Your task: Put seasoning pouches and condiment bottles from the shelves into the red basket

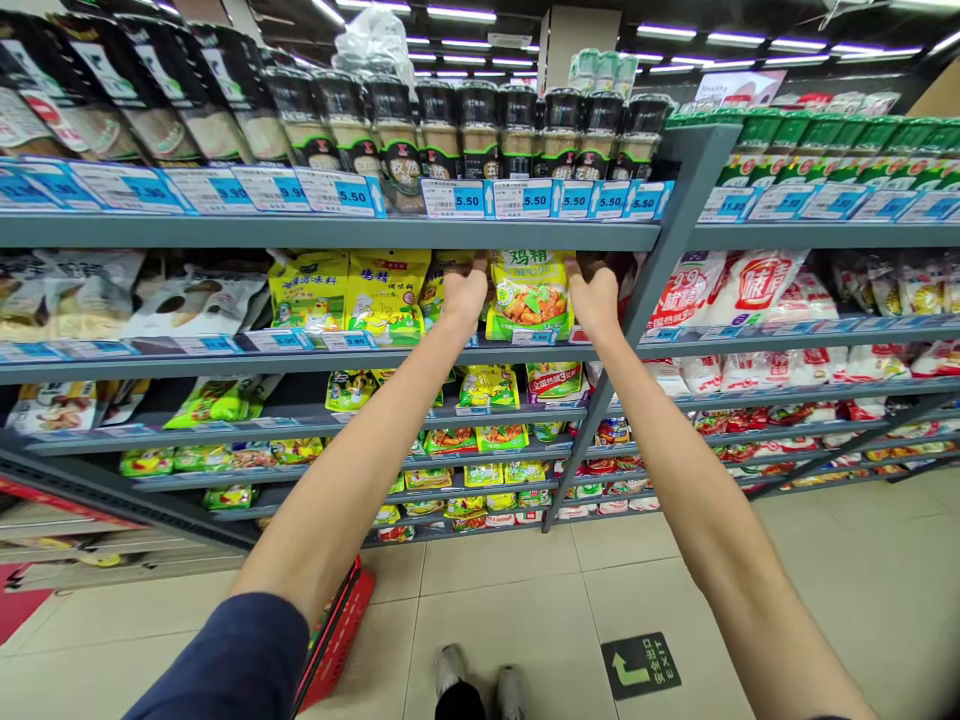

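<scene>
That yellow-green bag of chicken bouillon (529,298) stands upright on the shelf (420,352) between the right hand (594,303), basically against its edge, and the left hand (465,298), just off the other side, both curled, can't tell if either's gripping.

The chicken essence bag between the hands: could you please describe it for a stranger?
Below the 5.50 tags on the grey shelving, the chicken essence bag stands between the left hand and right hand. Its large food photo sets it apart.

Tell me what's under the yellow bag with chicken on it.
The yellow bag stands on a grey metal shelf with blue price labels. More seasoning packets sit below. The bag covers whatever stands behind it.
</scene>
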A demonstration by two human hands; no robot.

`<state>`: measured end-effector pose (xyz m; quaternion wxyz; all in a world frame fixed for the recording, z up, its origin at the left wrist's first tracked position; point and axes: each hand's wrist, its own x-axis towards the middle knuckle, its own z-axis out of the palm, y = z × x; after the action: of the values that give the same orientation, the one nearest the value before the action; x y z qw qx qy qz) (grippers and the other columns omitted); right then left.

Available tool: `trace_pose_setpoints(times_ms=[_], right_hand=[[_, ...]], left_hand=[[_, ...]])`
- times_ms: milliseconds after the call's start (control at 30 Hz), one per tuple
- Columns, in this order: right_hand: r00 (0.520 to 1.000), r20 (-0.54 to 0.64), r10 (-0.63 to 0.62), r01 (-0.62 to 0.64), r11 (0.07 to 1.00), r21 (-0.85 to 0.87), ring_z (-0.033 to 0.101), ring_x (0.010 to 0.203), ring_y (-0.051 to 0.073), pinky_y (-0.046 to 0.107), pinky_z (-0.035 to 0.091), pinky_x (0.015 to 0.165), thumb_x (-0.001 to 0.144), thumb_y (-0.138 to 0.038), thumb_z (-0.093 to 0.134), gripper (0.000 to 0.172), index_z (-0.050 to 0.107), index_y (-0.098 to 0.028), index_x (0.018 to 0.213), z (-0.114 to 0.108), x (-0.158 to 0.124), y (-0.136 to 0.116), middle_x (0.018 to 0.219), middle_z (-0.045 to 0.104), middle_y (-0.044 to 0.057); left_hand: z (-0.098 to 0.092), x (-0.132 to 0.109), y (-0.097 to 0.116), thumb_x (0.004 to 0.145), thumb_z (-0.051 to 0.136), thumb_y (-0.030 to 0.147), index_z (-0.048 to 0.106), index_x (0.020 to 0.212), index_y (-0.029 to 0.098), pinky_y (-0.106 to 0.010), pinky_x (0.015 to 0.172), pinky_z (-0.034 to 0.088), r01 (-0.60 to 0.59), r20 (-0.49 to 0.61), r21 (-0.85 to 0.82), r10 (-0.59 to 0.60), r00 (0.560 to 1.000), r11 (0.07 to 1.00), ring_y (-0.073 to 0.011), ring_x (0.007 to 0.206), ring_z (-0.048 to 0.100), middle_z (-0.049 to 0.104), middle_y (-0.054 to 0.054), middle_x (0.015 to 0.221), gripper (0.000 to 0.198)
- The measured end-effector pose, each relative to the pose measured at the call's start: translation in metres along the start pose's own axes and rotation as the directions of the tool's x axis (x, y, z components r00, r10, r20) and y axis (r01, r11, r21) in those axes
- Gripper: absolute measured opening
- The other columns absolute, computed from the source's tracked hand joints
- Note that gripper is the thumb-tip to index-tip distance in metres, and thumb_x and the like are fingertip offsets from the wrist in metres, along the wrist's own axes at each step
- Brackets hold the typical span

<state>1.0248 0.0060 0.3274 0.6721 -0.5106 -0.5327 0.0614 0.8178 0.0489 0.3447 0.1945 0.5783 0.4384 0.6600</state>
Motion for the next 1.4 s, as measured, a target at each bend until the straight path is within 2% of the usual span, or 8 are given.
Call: trace_pose_setpoints(times_ms=[67,100,200,300,433,633,833,1400], right_hand=[[0.984,0.021,-0.174,0.175,0.977,-0.119,0.065,0.095,0.025,0.047,0.053,0.094,0.094,-0.043,0.059,0.026,0.065,-0.019,0.104,-0.018,-0.031,-0.006,0.111,0.068,0.013],[0.96,0.109,-0.258,0.273,0.95,-0.15,0.064,0.097,0.025,0.045,0.053,0.093,0.097,-0.041,0.055,0.024,0.064,-0.021,0.105,-0.026,-0.045,-0.007,0.113,0.066,0.012],[0.838,0.384,-0.388,0.485,0.852,-0.199,0.062,0.103,0.027,0.046,0.051,0.093,0.1,-0.037,0.051,0.02,0.066,-0.023,0.102,-0.039,-0.071,-0.005,0.108,0.065,0.01],[0.822,0.438,-0.364,0.501,0.827,-0.255,0.06,0.103,0.029,0.047,0.049,0.091,0.1,-0.035,0.052,0.02,0.065,-0.022,0.094,-0.036,-0.071,-0.001,0.102,0.067,0.01],[0.835,0.449,-0.317,0.468,0.838,-0.279,0.059,0.097,0.029,0.045,0.048,0.087,0.101,-0.037,0.049,0.025,0.064,-0.022,0.088,-0.029,-0.061,-0.002,0.096,0.066,0.011],[0.815,0.481,-0.323,0.485,0.834,-0.261,0.06,0.096,0.03,0.047,0.049,0.088,0.101,-0.036,0.049,0.024,0.064,-0.022,0.089,-0.034,-0.061,-0.007,0.097,0.064,0.012],[0.798,0.509,-0.323,0.486,0.845,-0.225,0.06,0.093,0.029,0.047,0.051,0.088,0.097,-0.029,0.054,0.015,0.064,-0.021,0.089,-0.034,-0.057,-0.006,0.097,0.064,0.011],[0.849,0.436,-0.298,0.424,0.877,-0.226,0.059,0.09,0.029,0.052,0.053,0.09,0.097,-0.037,0.054,0.024,0.065,-0.021,0.084,-0.022,-0.057,0.0,0.092,0.062,0.013]], left_hand=[[-0.021,-0.025,0.006,0.097,0.057,0.043,0.062,0.092,0.018,-0.038,0.087,0.052,-0.196,0.021,0.12,0.195,0.981,0.973,-0.0204,0.086,0.062,0.064,-0.007,0.087,0.026],[-0.031,-0.037,0.009,0.099,0.055,0.04,0.063,0.092,0.019,-0.038,0.088,0.051,-0.354,0.15,0.168,0.331,0.932,0.92,-0.0201,0.088,0.061,0.064,-0.007,0.09,0.023],[-0.051,-0.063,0.01,0.1,0.052,0.031,0.067,0.103,0.021,-0.041,0.091,0.05,-0.714,0.58,0.159,0.521,0.626,0.681,-0.0231,0.099,0.059,0.064,-0.008,0.101,0.018],[-0.052,-0.066,0.006,0.099,0.053,0.027,0.067,0.109,0.022,-0.044,0.091,0.05,-0.785,0.678,0.195,0.497,0.542,0.588,-0.0261,0.104,0.057,0.06,-0.011,0.109,0.018],[-0.04,-0.063,0.005,0.098,0.055,0.025,0.065,0.098,0.02,-0.042,0.088,0.051,-0.745,0.684,0.192,0.457,0.568,0.639,-0.0257,0.101,0.058,0.057,-0.01,0.106,0.012],[-0.028,-0.076,0.01,0.096,0.06,0.033,0.058,0.073,0.019,-0.048,0.087,0.052,-0.561,0.515,0.314,0.359,0.779,0.766,-0.025,0.089,0.057,0.052,-0.01,0.092,0.028],[-0.019,-0.079,0.006,0.087,0.073,0.02,0.067,0.077,0.017,-0.049,0.097,0.049,-0.33,0.396,0.258,0.212,0.894,0.908,-0.0235,0.098,0.054,0.051,-0.007,0.095,0.011],[-0.006,-0.083,-0.006,0.085,0.071,0.012,0.059,0.078,0.018,-0.056,0.101,0.047,-0.291,0.283,0.271,0.213,0.935,0.918,-0.0286,0.108,0.052,0.052,-0.009,0.099,0.015]])
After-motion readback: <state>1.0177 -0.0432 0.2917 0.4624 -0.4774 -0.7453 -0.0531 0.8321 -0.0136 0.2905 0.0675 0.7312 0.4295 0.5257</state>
